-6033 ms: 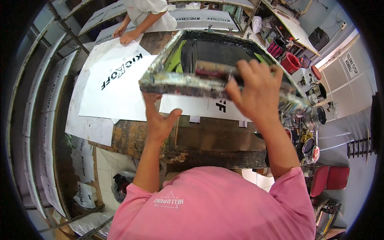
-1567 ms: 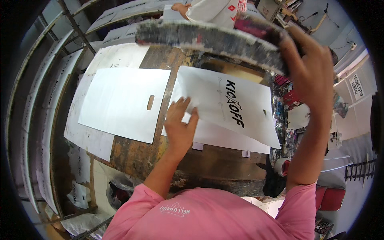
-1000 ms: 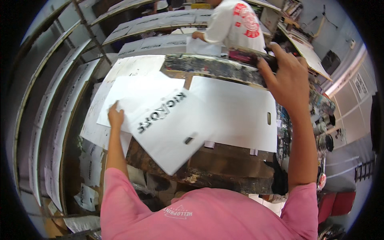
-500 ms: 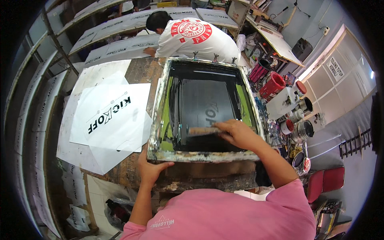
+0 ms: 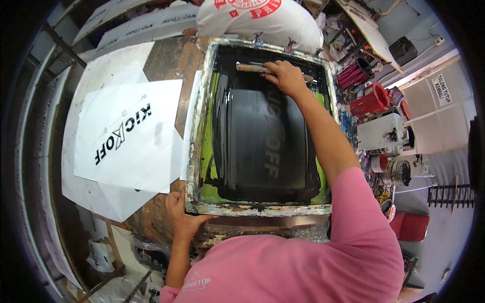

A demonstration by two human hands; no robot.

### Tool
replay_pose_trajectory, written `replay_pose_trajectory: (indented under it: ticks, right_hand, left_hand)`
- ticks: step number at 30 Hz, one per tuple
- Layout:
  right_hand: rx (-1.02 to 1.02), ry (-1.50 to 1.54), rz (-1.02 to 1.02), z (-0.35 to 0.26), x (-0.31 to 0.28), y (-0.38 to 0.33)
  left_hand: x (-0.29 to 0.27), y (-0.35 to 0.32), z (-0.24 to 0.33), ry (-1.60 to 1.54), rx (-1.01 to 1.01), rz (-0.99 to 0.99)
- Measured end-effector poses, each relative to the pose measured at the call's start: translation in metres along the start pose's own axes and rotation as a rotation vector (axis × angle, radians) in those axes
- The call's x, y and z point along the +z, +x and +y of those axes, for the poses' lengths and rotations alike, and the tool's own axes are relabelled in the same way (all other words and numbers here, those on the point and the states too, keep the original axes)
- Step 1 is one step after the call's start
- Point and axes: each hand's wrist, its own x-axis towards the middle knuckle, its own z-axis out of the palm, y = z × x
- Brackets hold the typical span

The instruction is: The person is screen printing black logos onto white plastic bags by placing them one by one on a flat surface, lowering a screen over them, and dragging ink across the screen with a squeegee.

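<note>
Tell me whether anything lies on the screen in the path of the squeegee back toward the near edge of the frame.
Nothing visible does. The right hand holds the squeegee at the far end; the inked screen toward the near edge of the frame lies bare.

Glossy wet black ink coats the mesh screen point(image 5: 257, 146); its frame point(image 5: 257, 209) is rough, paint-crusted. Squeegee handle point(image 5: 255, 67) looks wooden. Printed bags point(image 5: 129, 134) are smooth, matt white plastic.

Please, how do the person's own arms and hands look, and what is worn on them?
Both forearms are bare. The left hand and the right hand wear no gloves, and no ring or watch can be seen. A short sleeve of a pink T-shirt covers the right upper arm; the shirt bears small white print near the left shoulder.
</note>
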Motion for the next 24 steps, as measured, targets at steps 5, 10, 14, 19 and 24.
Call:
replay_pose_trajectory:
  ticks: [5, 10, 14, 19, 24]
  right_hand:
    - [0.019, -0.034, 0.016, -0.048, -0.014, -0.051]
    - [-0.006, 0.049, 0.020, -0.111, -0.046, -0.150]
    - [0.030, 0.103, -0.055, -0.165, -0.078, -0.229]
    - [0.082, 0.179, -0.229, -0.214, -0.124, -0.270]
    - [0.090, 0.193, -0.242, -0.210, -0.146, -0.259]
  left_hand:
    - [0.001, -0.001, -0.003, -0.017, 0.013, -0.007]
    - [0.000, -0.003, -0.003, 0.012, -0.005, -0.050]
    - [-0.001, -0.003, 0.003, -0.031, -0.046, 0.011]
    - [-0.005, -0.003, 0.010, -0.110, -0.072, -0.013]
    - [-0.007, -0.004, 0.011, -0.095, -0.080, 0.001]
